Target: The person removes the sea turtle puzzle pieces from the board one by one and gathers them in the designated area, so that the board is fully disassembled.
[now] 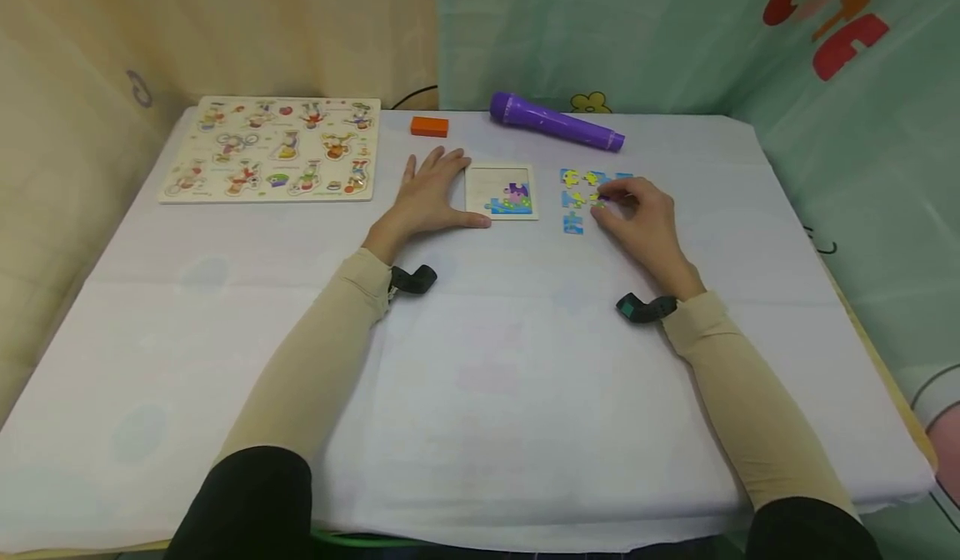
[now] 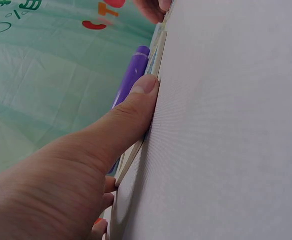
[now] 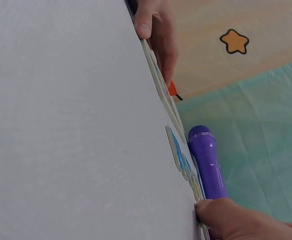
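Observation:
A small framed jigsaw board (image 1: 486, 185) lies on the table, with a few joined puzzle pieces (image 1: 513, 202) in its lower right part. My left hand (image 1: 431, 197) is spread at the board's left side. Its thumb runs along the near edge and its fingers point away, as the left wrist view also shows the thumb (image 2: 130, 107) against the edge. To the right lie several loose blue and yellow puzzle pieces (image 1: 573, 224). Over them, my right hand (image 1: 637, 214) pinches one puzzle piece (image 1: 602, 198) between thumb and fingers; most of it is hidden.
A large picture board (image 1: 273, 152) with animal figures lies at the back left. An orange block (image 1: 429, 127) and a purple toy microphone (image 1: 558, 122) lie along the back of the white-covered table (image 1: 495, 360). Curtains (image 1: 585, 35) hang behind the table.

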The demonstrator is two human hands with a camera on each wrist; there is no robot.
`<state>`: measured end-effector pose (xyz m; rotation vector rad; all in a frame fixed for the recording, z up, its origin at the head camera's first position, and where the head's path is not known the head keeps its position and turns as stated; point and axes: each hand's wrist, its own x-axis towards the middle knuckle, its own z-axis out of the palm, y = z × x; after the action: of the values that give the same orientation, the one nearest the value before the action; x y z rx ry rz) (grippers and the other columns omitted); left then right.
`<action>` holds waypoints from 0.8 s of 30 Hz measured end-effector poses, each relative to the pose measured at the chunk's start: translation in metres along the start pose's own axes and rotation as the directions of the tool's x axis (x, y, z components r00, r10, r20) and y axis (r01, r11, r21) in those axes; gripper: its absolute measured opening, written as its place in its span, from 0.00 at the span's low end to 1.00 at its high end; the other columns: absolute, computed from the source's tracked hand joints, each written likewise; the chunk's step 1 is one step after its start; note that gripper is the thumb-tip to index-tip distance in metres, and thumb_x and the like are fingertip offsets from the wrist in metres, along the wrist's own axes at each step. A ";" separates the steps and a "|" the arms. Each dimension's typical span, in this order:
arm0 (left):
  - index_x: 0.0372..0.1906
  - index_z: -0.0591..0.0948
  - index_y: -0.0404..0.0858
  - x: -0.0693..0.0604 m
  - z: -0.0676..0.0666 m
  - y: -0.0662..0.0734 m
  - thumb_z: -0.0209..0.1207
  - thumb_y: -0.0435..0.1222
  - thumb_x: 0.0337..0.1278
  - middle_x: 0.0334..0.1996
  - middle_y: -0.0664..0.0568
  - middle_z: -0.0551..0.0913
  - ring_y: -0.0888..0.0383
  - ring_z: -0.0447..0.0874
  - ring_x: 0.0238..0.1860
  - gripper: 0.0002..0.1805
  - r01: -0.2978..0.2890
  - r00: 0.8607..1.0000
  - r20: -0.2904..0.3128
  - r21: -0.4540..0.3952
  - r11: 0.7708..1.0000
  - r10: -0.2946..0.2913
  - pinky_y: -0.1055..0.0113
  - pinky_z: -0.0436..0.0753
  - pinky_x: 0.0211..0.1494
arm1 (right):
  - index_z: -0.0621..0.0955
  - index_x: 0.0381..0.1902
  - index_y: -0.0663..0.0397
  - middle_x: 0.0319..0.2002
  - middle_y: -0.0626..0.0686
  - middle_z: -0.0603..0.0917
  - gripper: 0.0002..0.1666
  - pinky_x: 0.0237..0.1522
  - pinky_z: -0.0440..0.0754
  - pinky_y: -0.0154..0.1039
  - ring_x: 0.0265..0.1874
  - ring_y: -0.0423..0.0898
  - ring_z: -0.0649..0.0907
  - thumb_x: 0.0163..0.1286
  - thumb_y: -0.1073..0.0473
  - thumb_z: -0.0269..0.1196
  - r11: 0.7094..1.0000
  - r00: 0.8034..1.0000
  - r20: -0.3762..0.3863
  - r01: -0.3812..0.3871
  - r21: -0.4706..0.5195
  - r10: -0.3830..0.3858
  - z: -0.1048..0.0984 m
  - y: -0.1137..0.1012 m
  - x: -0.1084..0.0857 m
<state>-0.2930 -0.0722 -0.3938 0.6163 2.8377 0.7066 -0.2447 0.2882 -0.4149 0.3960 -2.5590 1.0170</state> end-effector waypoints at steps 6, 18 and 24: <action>0.85 0.57 0.43 0.000 0.000 -0.002 0.73 0.68 0.48 0.87 0.51 0.48 0.49 0.32 0.88 0.64 -0.002 1.000 0.005 0.004 1.000 0.002 0.44 0.24 0.85 | 0.85 0.54 0.62 0.50 0.60 0.88 0.19 0.59 0.82 0.51 0.53 0.56 0.85 0.68 0.61 0.74 1.000 1.000 -0.011 0.009 0.006 -0.009 0.001 0.000 0.000; 0.84 0.58 0.44 0.000 0.005 -0.004 0.74 0.68 0.47 0.87 0.52 0.50 0.49 0.33 0.88 0.65 -0.010 1.000 -0.008 -0.017 1.000 0.010 0.44 0.24 0.85 | 0.80 0.62 0.63 0.54 0.60 0.87 0.26 0.61 0.83 0.51 0.54 0.54 0.84 0.67 0.67 0.70 0.995 1.000 -0.007 0.030 0.093 -0.030 0.019 -0.025 0.009; 0.84 0.59 0.43 0.000 0.002 -0.003 0.74 0.68 0.46 0.87 0.51 0.51 0.48 0.33 0.88 0.65 -0.004 1.000 -0.027 -0.011 1.000 0.004 0.44 0.24 0.86 | 0.78 0.64 0.62 0.54 0.59 0.88 0.27 0.64 0.82 0.53 0.56 0.55 0.84 0.67 0.67 0.70 0.979 0.991 0.071 0.099 0.177 -0.113 0.043 -0.053 0.023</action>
<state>-0.2935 -0.0737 -0.3974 0.6160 2.8557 0.7363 -0.2552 0.2182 -0.4027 0.6261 -2.4961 1.2105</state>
